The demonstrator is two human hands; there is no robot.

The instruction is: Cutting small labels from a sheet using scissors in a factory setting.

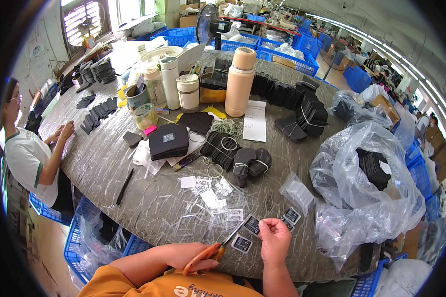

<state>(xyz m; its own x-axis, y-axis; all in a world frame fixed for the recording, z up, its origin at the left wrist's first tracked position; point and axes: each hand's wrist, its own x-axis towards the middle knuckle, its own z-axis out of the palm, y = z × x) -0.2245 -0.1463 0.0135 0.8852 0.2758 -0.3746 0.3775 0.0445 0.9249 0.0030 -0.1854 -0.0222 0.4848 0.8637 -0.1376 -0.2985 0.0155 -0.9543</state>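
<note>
Gripping orange-handled scissors in curled left hand. Pinching black label between thumb and forefinger of nearly closed right hand, near blade tips.

At lower centre, the scissors have smooth, plastic-looking orange handles and metal blades; the dark labels beside them look smooth. The worktop looks scuffed and streaked. At right, a clear plastic bag is glossy and crinkled. At upper centre, the peach bottle is smooth, the white sheet matt paper.
</note>
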